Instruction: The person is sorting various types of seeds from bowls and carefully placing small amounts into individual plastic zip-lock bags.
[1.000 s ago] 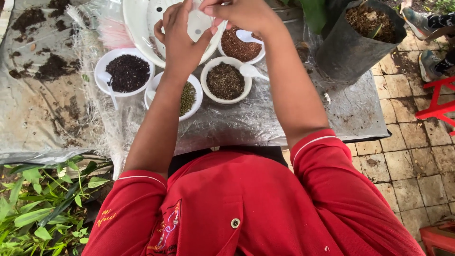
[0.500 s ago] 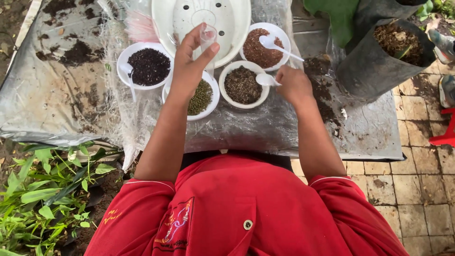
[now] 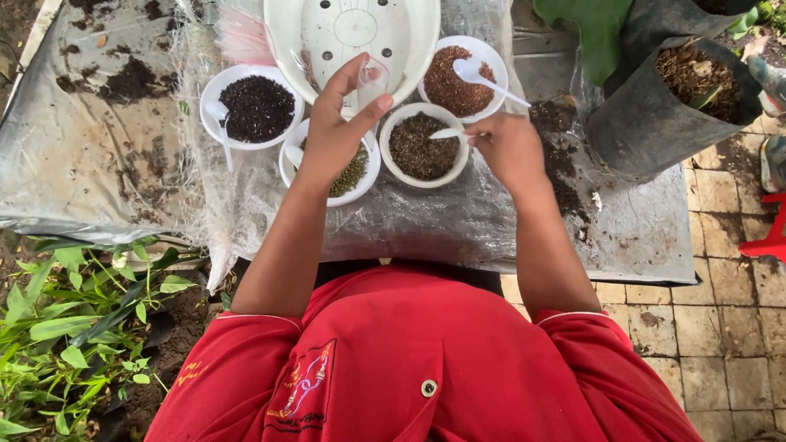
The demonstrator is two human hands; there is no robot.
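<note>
Pinching a small clear cup point(image 3: 372, 80) over the white pot point(image 3: 409, 41), the left hand point(image 3: 336, 131) was raised; a white spoon point(image 3: 449, 133) in the brown-filled bowl point(image 3: 423, 146) was gripped by the right hand point(image 3: 509, 147).

The left hand point(image 3: 336, 131) holds a small clear cup point(image 3: 372, 82) over the rim of a white pot point(image 3: 409, 49), above the bowl of green grains point(image 3: 354, 173). The right hand point(image 3: 508, 147) pinches a white spoon point(image 3: 446, 133) lying in the bowl of brown mix point(image 3: 422, 147). Two more bowls, one black point(image 3: 254, 106) and one reddish point(image 3: 458, 82), sit on the plastic-covered surface point(image 3: 426, 221), with a black grow bag point(image 3: 663, 115) to the right.
</note>
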